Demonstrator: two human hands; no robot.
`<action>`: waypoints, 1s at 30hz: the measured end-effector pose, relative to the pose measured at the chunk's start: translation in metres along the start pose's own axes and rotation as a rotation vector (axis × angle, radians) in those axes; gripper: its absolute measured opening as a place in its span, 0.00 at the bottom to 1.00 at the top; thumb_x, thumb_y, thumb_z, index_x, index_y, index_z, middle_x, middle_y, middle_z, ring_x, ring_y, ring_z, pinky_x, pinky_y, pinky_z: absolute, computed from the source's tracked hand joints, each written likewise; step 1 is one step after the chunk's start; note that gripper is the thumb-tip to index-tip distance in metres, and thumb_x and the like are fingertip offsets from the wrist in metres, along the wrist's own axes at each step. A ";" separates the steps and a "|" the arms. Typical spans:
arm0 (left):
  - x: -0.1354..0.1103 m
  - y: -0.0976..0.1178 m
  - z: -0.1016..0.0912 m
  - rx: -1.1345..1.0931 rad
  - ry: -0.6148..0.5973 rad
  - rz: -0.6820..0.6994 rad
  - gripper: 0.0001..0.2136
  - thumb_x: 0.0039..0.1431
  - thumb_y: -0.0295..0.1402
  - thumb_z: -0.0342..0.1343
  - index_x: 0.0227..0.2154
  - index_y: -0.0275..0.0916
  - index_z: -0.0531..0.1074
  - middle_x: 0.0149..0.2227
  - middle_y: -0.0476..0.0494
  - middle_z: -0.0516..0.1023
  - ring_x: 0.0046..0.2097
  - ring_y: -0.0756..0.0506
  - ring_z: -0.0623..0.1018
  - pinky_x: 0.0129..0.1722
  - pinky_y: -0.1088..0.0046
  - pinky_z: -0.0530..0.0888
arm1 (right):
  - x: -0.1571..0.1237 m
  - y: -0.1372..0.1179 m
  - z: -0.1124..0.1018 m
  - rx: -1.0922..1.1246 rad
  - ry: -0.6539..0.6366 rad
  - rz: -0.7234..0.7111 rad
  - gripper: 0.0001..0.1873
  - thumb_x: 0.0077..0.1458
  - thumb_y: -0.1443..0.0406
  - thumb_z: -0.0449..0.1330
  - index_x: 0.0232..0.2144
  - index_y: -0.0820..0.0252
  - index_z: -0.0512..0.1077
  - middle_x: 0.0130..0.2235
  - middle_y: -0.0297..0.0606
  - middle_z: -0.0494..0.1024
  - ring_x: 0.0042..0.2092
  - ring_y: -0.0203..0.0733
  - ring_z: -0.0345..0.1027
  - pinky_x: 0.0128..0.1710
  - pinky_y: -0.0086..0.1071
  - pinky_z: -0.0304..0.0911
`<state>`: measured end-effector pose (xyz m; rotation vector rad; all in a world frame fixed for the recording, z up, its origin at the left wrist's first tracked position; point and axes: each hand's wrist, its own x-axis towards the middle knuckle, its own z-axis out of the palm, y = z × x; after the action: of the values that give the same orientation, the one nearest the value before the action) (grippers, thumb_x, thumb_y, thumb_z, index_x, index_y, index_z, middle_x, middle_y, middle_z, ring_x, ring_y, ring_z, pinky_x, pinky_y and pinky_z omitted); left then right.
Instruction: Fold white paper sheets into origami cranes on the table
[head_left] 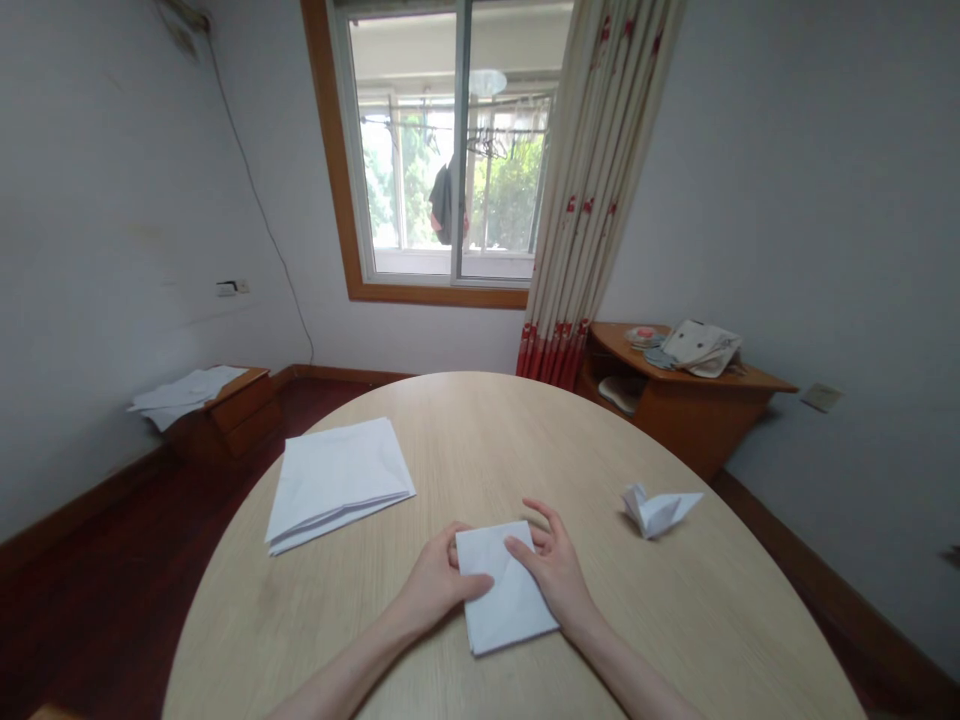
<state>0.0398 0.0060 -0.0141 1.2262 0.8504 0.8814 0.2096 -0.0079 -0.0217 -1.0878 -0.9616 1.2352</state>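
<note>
A folded sheet of white paper point(506, 610), roughly square and several layers thick, is between my hands just above or on the round table. My left hand point(439, 575) grips its left edge, thumb on top and fingers behind. On the right edge, my right hand point(553, 565) pinches it with the thumb lying on the upper face, while the index finger sticks out past the paper. A slanting crease runs across the upper face. To the right stands a folded paper bird point(660, 510), apart from both hands.
The round wooden table point(480, 430) has a stack of white paper point(341, 480) at its left. Beyond it are a low cabinet point(240, 410) with papers, a corner cabinet point(675, 410) with a cloth bag point(701, 348), a curtain point(585, 200) and a window.
</note>
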 end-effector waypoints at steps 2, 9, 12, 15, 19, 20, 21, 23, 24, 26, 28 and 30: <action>0.000 0.000 -0.002 0.095 0.055 0.014 0.13 0.39 0.35 0.64 0.28 0.36 0.70 0.24 0.48 0.76 0.27 0.46 0.75 0.26 0.75 0.67 | -0.001 0.000 0.001 -0.027 -0.049 0.021 0.42 0.37 0.53 0.71 0.50 0.55 0.54 0.28 0.33 0.78 0.26 0.45 0.74 0.24 0.33 0.65; -0.001 0.001 -0.004 0.252 0.103 0.033 0.13 0.46 0.42 0.59 0.22 0.34 0.76 0.21 0.47 0.75 0.25 0.45 0.72 0.26 0.74 0.63 | -0.002 0.002 0.001 -0.096 -0.118 0.026 0.35 0.40 0.56 0.69 0.46 0.55 0.56 0.27 0.30 0.77 0.25 0.39 0.71 0.23 0.28 0.60; -0.001 -0.001 -0.004 0.307 0.141 0.056 0.14 0.47 0.43 0.58 0.22 0.34 0.76 0.22 0.47 0.76 0.26 0.45 0.72 0.27 0.74 0.63 | -0.001 0.004 0.000 -0.104 -0.112 0.009 0.33 0.42 0.54 0.68 0.46 0.55 0.57 0.27 0.31 0.78 0.25 0.39 0.70 0.24 0.28 0.60; 0.001 -0.006 -0.006 0.366 0.194 0.075 0.15 0.48 0.43 0.56 0.22 0.35 0.75 0.23 0.47 0.76 0.27 0.45 0.72 0.27 0.74 0.64 | -0.002 0.006 -0.001 -0.159 -0.123 0.004 0.30 0.44 0.50 0.65 0.44 0.57 0.61 0.27 0.32 0.77 0.26 0.40 0.70 0.23 0.29 0.60; 0.002 -0.009 -0.009 0.473 0.233 0.094 0.16 0.52 0.45 0.51 0.23 0.36 0.72 0.24 0.46 0.75 0.28 0.45 0.73 0.28 0.74 0.64 | -0.004 0.006 -0.004 -0.369 -0.113 -0.044 0.20 0.50 0.48 0.59 0.32 0.59 0.67 0.27 0.36 0.78 0.29 0.43 0.71 0.25 0.30 0.60; 0.002 -0.010 -0.009 0.511 0.234 0.099 0.16 0.54 0.44 0.50 0.23 0.36 0.72 0.24 0.47 0.75 0.28 0.45 0.73 0.28 0.74 0.64 | -0.004 0.006 -0.006 -0.460 -0.097 -0.068 0.19 0.51 0.49 0.57 0.30 0.59 0.68 0.28 0.37 0.78 0.30 0.44 0.71 0.26 0.30 0.60; 0.001 -0.010 -0.009 0.554 0.234 0.105 0.16 0.54 0.44 0.50 0.22 0.36 0.71 0.23 0.47 0.74 0.28 0.45 0.72 0.28 0.74 0.63 | -0.004 0.006 -0.008 -0.573 -0.074 -0.103 0.18 0.53 0.50 0.55 0.29 0.59 0.68 0.28 0.37 0.78 0.30 0.44 0.71 0.26 0.31 0.60; -0.002 -0.009 -0.008 0.636 0.243 0.114 0.14 0.55 0.42 0.51 0.22 0.37 0.71 0.22 0.48 0.72 0.28 0.45 0.71 0.29 0.73 0.62 | -0.003 0.006 -0.011 -0.800 -0.036 -0.193 0.16 0.56 0.53 0.52 0.29 0.58 0.68 0.29 0.38 0.77 0.32 0.45 0.71 0.30 0.32 0.61; -0.003 -0.009 -0.008 0.683 0.252 0.120 0.13 0.56 0.40 0.52 0.22 0.37 0.71 0.22 0.48 0.71 0.28 0.45 0.70 0.30 0.73 0.62 | -0.002 0.006 -0.013 -0.886 -0.026 -0.237 0.15 0.58 0.54 0.51 0.29 0.58 0.68 0.30 0.38 0.77 0.34 0.45 0.71 0.32 0.33 0.61; -0.006 -0.007 -0.006 0.839 0.258 0.159 0.11 0.58 0.37 0.52 0.25 0.38 0.72 0.25 0.47 0.71 0.31 0.44 0.71 0.33 0.71 0.62 | 0.001 0.007 -0.016 -0.973 -0.023 -0.305 0.14 0.59 0.58 0.48 0.30 0.58 0.68 0.33 0.41 0.76 0.37 0.47 0.70 0.36 0.36 0.62; -0.007 -0.005 -0.005 1.056 0.235 0.224 0.10 0.61 0.35 0.51 0.27 0.38 0.72 0.29 0.45 0.72 0.36 0.42 0.71 0.37 0.68 0.64 | 0.003 0.009 -0.017 -0.982 -0.042 -0.338 0.11 0.59 0.61 0.48 0.32 0.58 0.68 0.35 0.42 0.75 0.40 0.48 0.69 0.40 0.38 0.62; -0.007 -0.003 -0.004 1.235 0.213 0.267 0.08 0.62 0.33 0.51 0.29 0.38 0.70 0.32 0.44 0.73 0.39 0.41 0.71 0.39 0.66 0.66 | 0.005 0.011 -0.017 -0.993 -0.067 -0.371 0.09 0.58 0.64 0.49 0.35 0.59 0.68 0.37 0.43 0.74 0.42 0.48 0.68 0.42 0.39 0.63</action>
<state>0.0333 0.0008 -0.0176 2.3726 1.5170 0.6696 0.2242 -0.0046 -0.0361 -1.5103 -1.8188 0.4461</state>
